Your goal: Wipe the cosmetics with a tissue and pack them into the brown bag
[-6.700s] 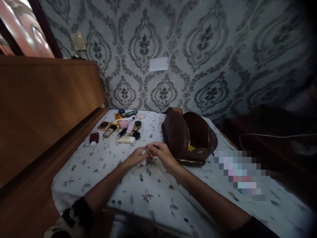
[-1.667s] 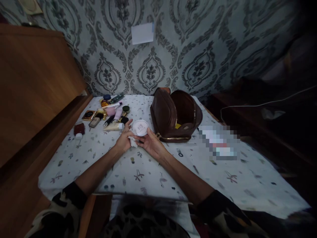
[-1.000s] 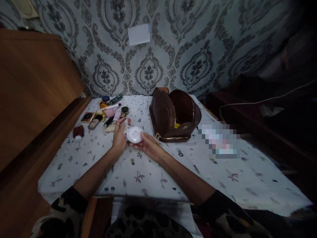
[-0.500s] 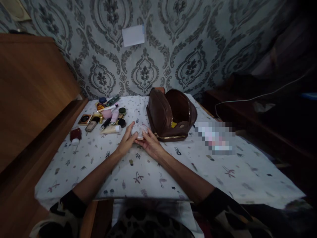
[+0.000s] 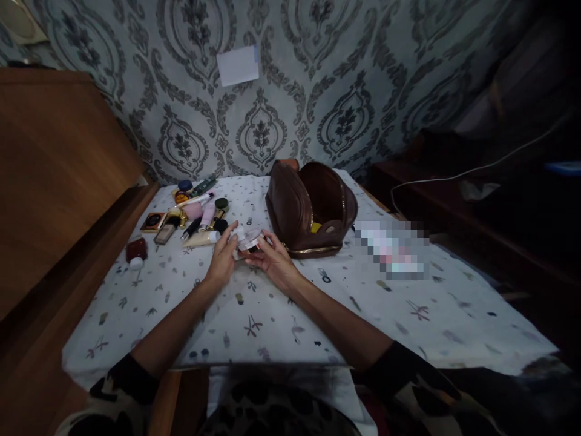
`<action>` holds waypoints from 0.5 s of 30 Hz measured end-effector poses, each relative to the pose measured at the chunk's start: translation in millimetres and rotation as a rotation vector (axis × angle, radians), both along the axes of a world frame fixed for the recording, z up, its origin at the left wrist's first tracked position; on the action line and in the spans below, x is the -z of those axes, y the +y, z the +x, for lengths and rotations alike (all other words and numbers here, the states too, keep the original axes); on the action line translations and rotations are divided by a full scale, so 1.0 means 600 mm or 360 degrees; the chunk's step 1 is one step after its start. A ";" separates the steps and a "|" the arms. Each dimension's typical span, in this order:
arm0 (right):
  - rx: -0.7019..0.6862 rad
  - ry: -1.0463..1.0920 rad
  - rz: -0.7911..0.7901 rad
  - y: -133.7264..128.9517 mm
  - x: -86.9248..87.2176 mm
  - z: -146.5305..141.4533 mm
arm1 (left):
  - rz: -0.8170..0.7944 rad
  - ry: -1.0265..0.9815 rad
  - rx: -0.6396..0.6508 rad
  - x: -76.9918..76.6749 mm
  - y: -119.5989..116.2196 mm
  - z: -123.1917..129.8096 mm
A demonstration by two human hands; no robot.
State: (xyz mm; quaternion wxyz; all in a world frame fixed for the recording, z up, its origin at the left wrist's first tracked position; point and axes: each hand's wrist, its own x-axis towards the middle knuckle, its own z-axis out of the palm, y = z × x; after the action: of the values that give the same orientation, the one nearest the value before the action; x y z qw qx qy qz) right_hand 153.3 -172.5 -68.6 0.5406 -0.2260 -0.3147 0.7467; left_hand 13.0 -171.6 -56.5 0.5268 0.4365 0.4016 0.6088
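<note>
Over the table's middle, my right hand (image 5: 272, 257) is closed around a small round cosmetic jar (image 5: 251, 240), clear and whitish with a coppery glint low on its side. My left hand (image 5: 222, 257) is closed at the jar's left side on a whitish piece (image 5: 238, 235); whether this is the jar's lid I cannot tell. Just behind my right hand stands a brown cosmetic bag (image 5: 290, 209), unzipped, with something yellow (image 5: 316, 227) inside. A cream tube (image 5: 200, 239) with a white cap lies close to my left hand.
Back left lies a cluster of cosmetics, among them a pink tube (image 5: 207, 216), a foundation bottle (image 5: 167, 230) and a compact (image 5: 153, 221). A dark red bottle (image 5: 137, 249) lies at the left edge. A blurred-out item (image 5: 394, 251) is at right. A wooden cabinet (image 5: 59, 181) borders the left.
My hands have shifted slightly apart and the jar has tilted. A whitish piece now shows at its left, by my left fingers. The view has shifted a little.
</note>
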 end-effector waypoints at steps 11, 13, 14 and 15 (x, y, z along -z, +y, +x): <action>0.0434 -0.0835 0.0308 0.007 0.014 -0.005 | -0.0134 -0.0188 0.0176 -0.004 0.004 -0.004; 0.0494 -0.0947 0.0407 0.007 0.015 -0.004 | -0.0166 -0.0189 0.0179 -0.002 0.006 -0.006; 0.0514 -0.0983 0.0458 0.007 0.015 -0.003 | -0.0181 -0.0189 0.0174 -0.001 0.007 -0.008; 0.0519 -0.0997 0.0503 0.008 0.014 -0.002 | -0.0196 -0.0192 0.0166 0.002 0.008 -0.009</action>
State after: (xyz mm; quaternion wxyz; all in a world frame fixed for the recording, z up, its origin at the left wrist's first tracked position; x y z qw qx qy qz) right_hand 152.3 -168.0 -77.2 0.5581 -0.4042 -0.5358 0.4879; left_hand 7.6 -166.6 -57.4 0.6067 0.3862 0.3826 0.5800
